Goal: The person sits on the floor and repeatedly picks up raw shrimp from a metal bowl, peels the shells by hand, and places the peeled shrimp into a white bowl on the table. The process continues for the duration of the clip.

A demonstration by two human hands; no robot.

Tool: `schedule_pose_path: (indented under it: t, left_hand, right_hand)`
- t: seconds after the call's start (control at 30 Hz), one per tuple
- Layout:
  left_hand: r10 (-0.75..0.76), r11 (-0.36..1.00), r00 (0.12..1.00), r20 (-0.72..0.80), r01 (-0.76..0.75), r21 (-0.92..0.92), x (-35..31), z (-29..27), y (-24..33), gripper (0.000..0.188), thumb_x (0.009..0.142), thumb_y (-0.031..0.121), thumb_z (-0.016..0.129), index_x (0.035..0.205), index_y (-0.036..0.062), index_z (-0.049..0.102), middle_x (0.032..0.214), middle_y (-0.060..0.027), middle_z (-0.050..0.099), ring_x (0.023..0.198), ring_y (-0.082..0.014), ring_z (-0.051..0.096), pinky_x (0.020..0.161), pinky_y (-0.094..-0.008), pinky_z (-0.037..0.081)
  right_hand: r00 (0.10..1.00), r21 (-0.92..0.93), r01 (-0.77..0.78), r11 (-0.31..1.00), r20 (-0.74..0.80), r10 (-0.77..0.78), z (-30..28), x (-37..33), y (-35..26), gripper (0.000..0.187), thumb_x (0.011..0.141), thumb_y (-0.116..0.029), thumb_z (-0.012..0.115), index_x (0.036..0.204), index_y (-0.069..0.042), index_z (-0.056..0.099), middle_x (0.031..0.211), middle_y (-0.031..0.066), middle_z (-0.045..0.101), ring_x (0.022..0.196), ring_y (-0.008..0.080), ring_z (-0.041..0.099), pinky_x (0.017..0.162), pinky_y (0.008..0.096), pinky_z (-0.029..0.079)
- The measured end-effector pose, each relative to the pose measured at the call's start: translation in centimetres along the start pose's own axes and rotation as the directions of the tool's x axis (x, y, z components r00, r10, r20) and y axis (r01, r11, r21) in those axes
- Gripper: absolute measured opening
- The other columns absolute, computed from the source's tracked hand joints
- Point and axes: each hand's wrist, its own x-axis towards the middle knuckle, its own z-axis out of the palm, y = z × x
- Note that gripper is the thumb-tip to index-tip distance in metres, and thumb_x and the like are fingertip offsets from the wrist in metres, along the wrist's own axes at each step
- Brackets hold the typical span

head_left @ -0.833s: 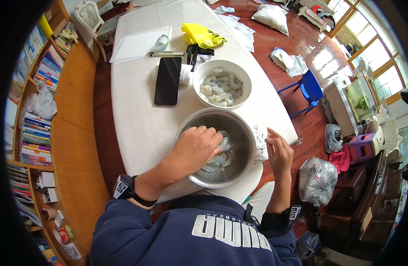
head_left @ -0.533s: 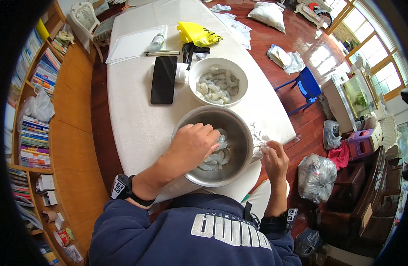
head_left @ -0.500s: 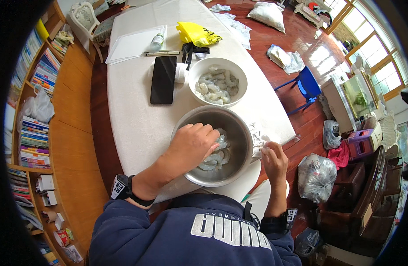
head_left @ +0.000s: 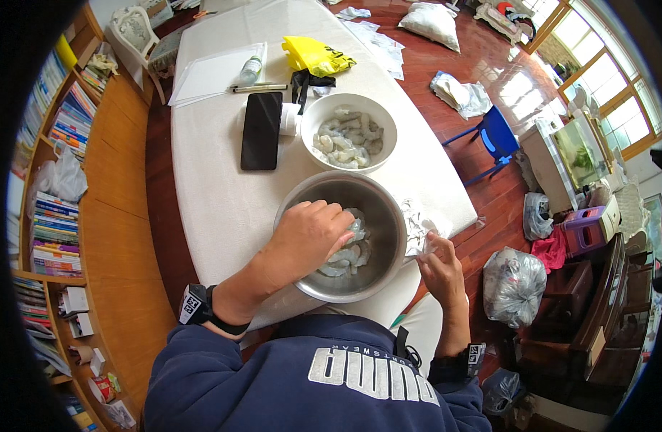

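Note:
My left hand (head_left: 309, 237) reaches over the rim of a steel bowl (head_left: 397, 248), its fingers closed around a grey, translucent shrimp (head_left: 358, 229). Several more shrimp (head_left: 345, 261) lie in the bottom of this bowl, partly hidden by the hand. To the right, my right hand (head_left: 442, 265) is closed in a pinch at the edge of a crumpled white tissue (head_left: 417, 225) with thin dark bits on it. What sits between those fingertips is too small to make out. Just beyond the steel bowl stands a white bowl (head_left: 309, 133) full of shrimp (head_left: 349, 140).
Beside the white bowl, a black phone (head_left: 262, 131) leans on a white roll (head_left: 290, 119). Farther back lie a yellow bag (head_left: 313, 56), a clear bottle (head_left: 251, 70), pens (head_left: 259, 88) and papers (head_left: 208, 75). A blue chair (head_left: 497, 135) stands right of the table.
My right hand has shifted slightly left and down, its fingers still pinched at the tissue. The left hand stays over the steel bowl, holding the shrimp. The whole view has drifted slightly.

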Motion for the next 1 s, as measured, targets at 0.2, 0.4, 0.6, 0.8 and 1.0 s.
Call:
schedule_pose_path:
  t: [0.2,0.4,0.6,0.8,1.0]
  left_hand:
    - [0.026,1.0,1.0,-0.016,-0.025,0.016,-0.1,0.2,-0.3,0.018,0.085,0.021,0.073,0.096,0.0084,0.066,0.084,-0.0064,0.063,0.079,-0.0235,0.063,0.071,-0.0355,0.051]
    - [0.029,1.0,0.999,-0.045,-0.029,0.01,-0.1,0.3,-0.7,0.017,0.086,0.022,0.072,0.095,0.0095,0.065,0.083,-0.0061,0.063,0.08,-0.0231,0.064,0.071,-0.0356,0.052]
    - [-0.088,0.996,0.994,-0.059,0.085,-0.04,0.2,-1.1,-1.5,0.016,0.087,0.021,0.071,0.097,0.0087,0.068,0.086,-0.0095,0.066,0.081,-0.028,0.066,0.073,-0.0391,0.053]
    - [-0.117,0.993,0.989,-0.089,0.115,-0.025,3.4,-2.8,-5.0,0.015,0.09,0.019,0.069,0.1,0.0085,0.069,0.091,-0.011,0.069,0.085,-0.0307,0.067,0.074,-0.0403,0.054]
    - [-0.054,0.998,0.989,0.14,0.047,0.047,10.1,-0.5,-9.8,0.02,0.087,0.019,0.071,0.104,0.0082,0.07,0.094,-0.011,0.07,0.091,-0.0306,0.068,0.079,-0.0412,0.054]
  right_hand:
    - [0.999,0.184,-0.004,0.983,-0.031,0.01,-0.3,-0.2,0.1,0.013,0.079,0.004,0.075,0.082,0.0,0.063,0.118,0.0161,0.055,0.118,0.0366,0.064,0.094,0.0446,0.057]
    - [0.96,0.455,-0.058,0.889,-0.219,0.175,-0.3,0.1,0.2,0.014,0.084,0.006,0.072,0.086,-0.001,0.061,0.115,0.014,0.053,0.117,0.0316,0.063,0.088,0.0384,0.058]
    - [0.866,0.588,0.005,0.809,-0.406,0.29,0.4,1.3,0.5,0.011,0.087,0.006,0.072,0.09,-0.001,0.063,0.109,0.0101,0.053,0.096,0.017,0.059,0.083,0.0263,0.05]
    - [0.799,0.748,-0.016,0.664,-0.389,0.458,0.3,2.3,-0.1,0.009,0.089,0.005,0.072,0.092,-0.002,0.067,0.11,0.0069,0.057,0.096,0.0116,0.054,0.083,0.0239,0.046]
    - [0.767,0.81,0.011,0.587,-0.383,0.514,0.2,2.9,-1.7,0.006,0.091,0.002,0.07,0.091,-0.002,0.066,0.107,0.0059,0.059,0.094,0.0106,0.055,0.082,0.0228,0.044]
